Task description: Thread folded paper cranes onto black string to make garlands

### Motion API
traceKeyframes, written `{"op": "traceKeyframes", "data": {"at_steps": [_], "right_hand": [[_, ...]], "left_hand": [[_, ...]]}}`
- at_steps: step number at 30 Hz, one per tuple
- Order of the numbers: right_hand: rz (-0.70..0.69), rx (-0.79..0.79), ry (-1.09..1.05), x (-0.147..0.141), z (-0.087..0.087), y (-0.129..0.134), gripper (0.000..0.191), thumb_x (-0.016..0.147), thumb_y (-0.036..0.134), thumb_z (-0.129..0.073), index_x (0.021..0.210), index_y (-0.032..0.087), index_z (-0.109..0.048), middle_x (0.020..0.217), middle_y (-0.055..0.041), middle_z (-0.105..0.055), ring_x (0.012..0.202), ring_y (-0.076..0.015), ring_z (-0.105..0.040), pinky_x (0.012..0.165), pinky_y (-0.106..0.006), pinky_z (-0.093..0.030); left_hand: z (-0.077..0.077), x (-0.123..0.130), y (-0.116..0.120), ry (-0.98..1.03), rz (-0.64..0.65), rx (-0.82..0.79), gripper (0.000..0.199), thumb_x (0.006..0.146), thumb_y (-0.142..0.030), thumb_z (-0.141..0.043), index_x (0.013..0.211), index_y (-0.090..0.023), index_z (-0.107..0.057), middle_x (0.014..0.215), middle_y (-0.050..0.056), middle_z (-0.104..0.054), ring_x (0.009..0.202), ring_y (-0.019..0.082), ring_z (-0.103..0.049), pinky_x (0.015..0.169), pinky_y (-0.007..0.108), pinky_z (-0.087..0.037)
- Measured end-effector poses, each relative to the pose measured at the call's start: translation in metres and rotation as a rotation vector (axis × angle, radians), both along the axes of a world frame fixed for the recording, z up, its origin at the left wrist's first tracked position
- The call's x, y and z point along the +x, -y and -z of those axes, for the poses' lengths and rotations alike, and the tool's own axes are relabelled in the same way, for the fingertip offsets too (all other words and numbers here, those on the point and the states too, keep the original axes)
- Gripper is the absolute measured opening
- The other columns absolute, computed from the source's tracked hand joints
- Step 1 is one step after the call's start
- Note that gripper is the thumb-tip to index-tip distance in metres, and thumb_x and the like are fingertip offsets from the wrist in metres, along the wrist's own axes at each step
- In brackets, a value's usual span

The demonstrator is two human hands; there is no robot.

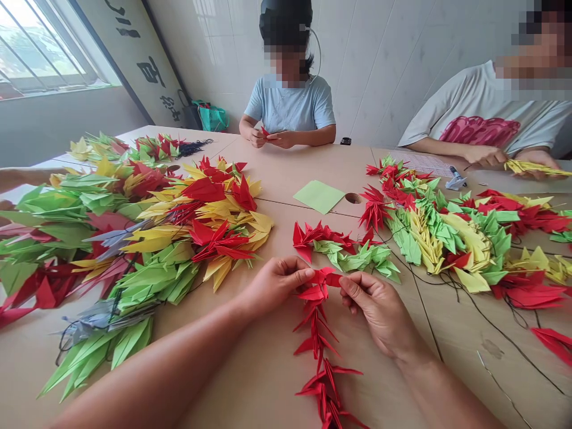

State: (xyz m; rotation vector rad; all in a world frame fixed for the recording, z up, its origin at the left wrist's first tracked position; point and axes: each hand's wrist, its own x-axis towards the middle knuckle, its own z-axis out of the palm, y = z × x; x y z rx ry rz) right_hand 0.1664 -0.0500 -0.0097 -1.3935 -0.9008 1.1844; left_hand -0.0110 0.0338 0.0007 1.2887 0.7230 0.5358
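Note:
Between both hands is a red paper crane (322,279), the top one of a strand of red paper cranes (316,333) that runs down toward the front edge of the view. My left hand (279,283) pinches its left side between thumb and fingers. On the other side, my right hand (373,304) grips the red wing tip with thumb and forefinger. Just beyond the hands lies a curved string of red and green cranes (353,256) on the table (250,363).
Heaps of green, yellow and red cranes (156,220) cover the left. More strung cranes (451,229) lie right, with black cord (496,325) and a thin needle-like wire (500,387). Green paper squares (319,196) lie ahead. Two people sit opposite; a third person's arm (31,177) enters left.

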Motion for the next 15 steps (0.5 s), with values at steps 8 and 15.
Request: {"op": "traceKeyframes", "data": {"at_steps": [8, 15], "right_hand": [[0.035, -0.003, -0.03, 0.0003, -0.0034, -0.0016, 0.036, 0.067, 0.051, -0.074, 0.065, 0.017, -0.061, 0.061, -0.0005, -0.055, 0.055, -0.0117, -0.049, 0.046, -0.023, -0.039], [0.054, -0.026, -0.041, 0.0016, -0.0019, -0.0021, 0.036, 0.066, 0.051, -0.075, 0.068, 0.017, -0.064, 0.062, -0.0006, -0.057, 0.055, -0.0114, -0.05, 0.047, -0.022, -0.039]], "left_hand": [[0.0021, -0.0006, -0.0019, -0.046, -0.12, -0.044, 0.039, 0.074, -0.051, -0.065, 0.072, -0.015, -0.053, 0.062, -0.003, -0.055, 0.051, 0.006, -0.043, 0.048, 0.018, -0.033], [0.0023, -0.0011, -0.0027, -0.022, -0.046, 0.122, 0.031, 0.082, -0.046, -0.059, 0.084, -0.015, -0.053, 0.075, -0.002, -0.057, 0.065, 0.008, -0.051, 0.058, 0.019, -0.04]]}}
